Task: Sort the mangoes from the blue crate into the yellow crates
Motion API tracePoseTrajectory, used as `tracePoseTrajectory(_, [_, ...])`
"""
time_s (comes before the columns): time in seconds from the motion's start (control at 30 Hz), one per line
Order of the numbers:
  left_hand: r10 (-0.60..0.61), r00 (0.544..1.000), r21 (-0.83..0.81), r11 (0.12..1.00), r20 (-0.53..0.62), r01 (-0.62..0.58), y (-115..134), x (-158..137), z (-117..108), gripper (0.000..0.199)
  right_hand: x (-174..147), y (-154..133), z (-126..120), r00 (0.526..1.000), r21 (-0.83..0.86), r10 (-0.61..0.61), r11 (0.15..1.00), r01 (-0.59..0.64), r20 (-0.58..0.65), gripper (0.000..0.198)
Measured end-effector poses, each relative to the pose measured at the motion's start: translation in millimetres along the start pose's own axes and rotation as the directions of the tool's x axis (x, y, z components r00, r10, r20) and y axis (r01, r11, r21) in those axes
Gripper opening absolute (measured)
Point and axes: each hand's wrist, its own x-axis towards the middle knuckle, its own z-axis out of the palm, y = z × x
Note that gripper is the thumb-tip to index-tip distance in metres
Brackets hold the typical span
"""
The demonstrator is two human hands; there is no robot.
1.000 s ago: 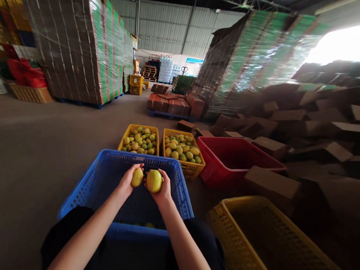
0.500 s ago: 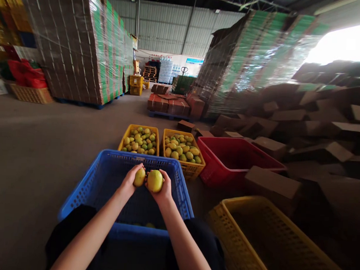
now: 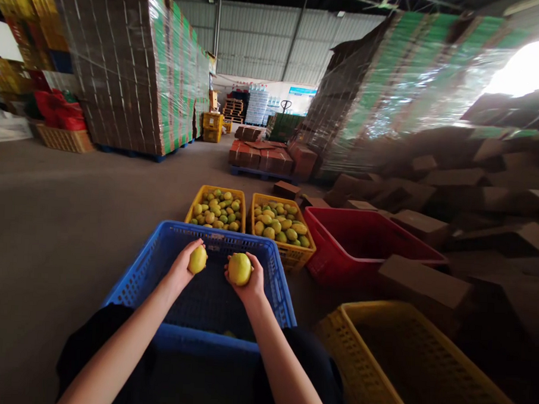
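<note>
My left hand (image 3: pixel 187 263) is wrapped round a yellow lemon-like fruit (image 3: pixel 198 260), holding it above the blue crate (image 3: pixel 266 273). To its right, my right hand (image 3: pixel 250 281) grips a larger, rounder, greenish-yellow lemon-like fruit (image 3: pixel 240 269), also over the crate. A gap separates the two hands. Low in the blue crate, near its front wall, a few fruits are partly visible in shadow. Just beyond the crate stand a left yellow crate (image 3: pixel 192 209) and a right yellow crate (image 3: pixel 300 256), both filled with yellow and green fruits.
A red bin (image 3: pixel 333 270) stands right of the filled crates, and a large yellow crate (image 3: pixel 356 354) is at the front right. Cardboard boxes (image 3: pixel 426 286) lie heaped along the right. Wrapped pallet stacks (image 3: pixel 114 70) and a low pallet of flat cartons (image 3: pixel 262 157) stand farther back.
My hands have moved apart, each still holding its fruit; the left hand has shifted left. The view has turned slightly left, so the surroundings sit farther right.
</note>
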Motion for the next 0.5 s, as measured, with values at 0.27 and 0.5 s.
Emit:
tracePoseTrajectory(0.27, [-0.058,0.998,-0.140,0.988,0.014,0.059,11.8,-6.4,-10.6,0.012,6.8,4.8,0.0,0.996,-0.023,-0.067,0.998,0.066,-0.054,0.019])
tracePoseTrajectory(0.5, [-0.132,0.989,-0.274,0.950,0.072,0.147,12.7,-9.2,0.0,0.014,5.8,1.6,4.7,0.982,0.029,-0.118,0.992,0.123,-0.151,0.015])
